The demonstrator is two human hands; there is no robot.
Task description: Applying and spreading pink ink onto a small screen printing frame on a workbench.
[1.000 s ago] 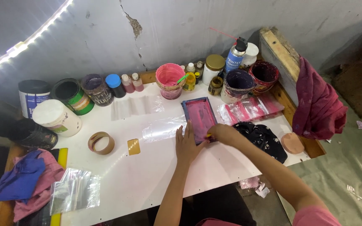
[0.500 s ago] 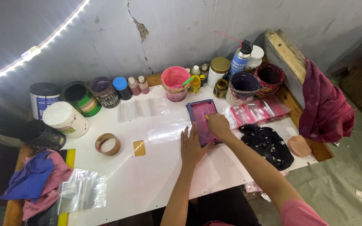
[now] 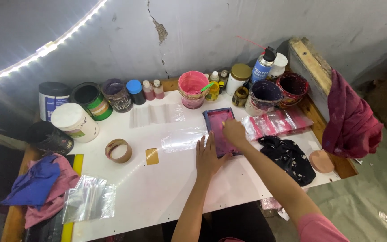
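The left hand (image 3: 210, 157) lies flat, fingers spread, on the near-left edge of the small pink-stained printing frame (image 3: 220, 130) on the white worktop (image 3: 157, 197). The right hand (image 3: 234, 133) rests curled on the frame's mesh, gripping something too small to tell. Just left of the frame lies a clear, glossy plastic sheet (image 3: 182, 139). Beyond the frame stands a round pink-smeared paint tub (image 3: 191, 88). Since half a second ago, the right hand has slid farther up the frame.
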